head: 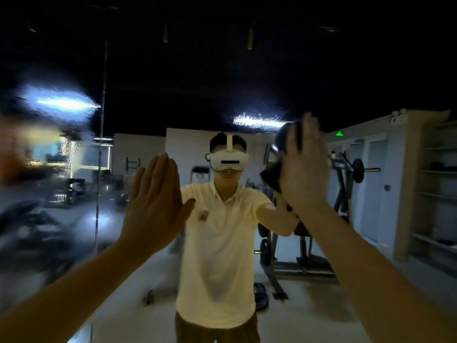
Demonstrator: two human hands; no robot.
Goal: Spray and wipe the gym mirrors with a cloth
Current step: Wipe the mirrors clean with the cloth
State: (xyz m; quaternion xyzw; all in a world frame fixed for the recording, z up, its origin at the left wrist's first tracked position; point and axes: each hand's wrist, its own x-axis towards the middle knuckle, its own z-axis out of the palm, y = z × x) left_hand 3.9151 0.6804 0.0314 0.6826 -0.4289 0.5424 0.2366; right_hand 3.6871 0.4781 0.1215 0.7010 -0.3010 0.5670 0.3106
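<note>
A large wall mirror fills the view and reflects a person in a pale shirt wearing a white headset. My right hand presses a dark cloth flat against the glass at upper right; the cloth shows past my palm on the left. My left hand rests flat on the mirror with straight fingers and holds nothing. Wet droplets and smears cover the glass at the left. No spray bottle is visible.
A vertical seam between mirror panels runs down the left side. The reflection shows a dim gym: a weight machine with plates, shelves at the right, and ceiling lights.
</note>
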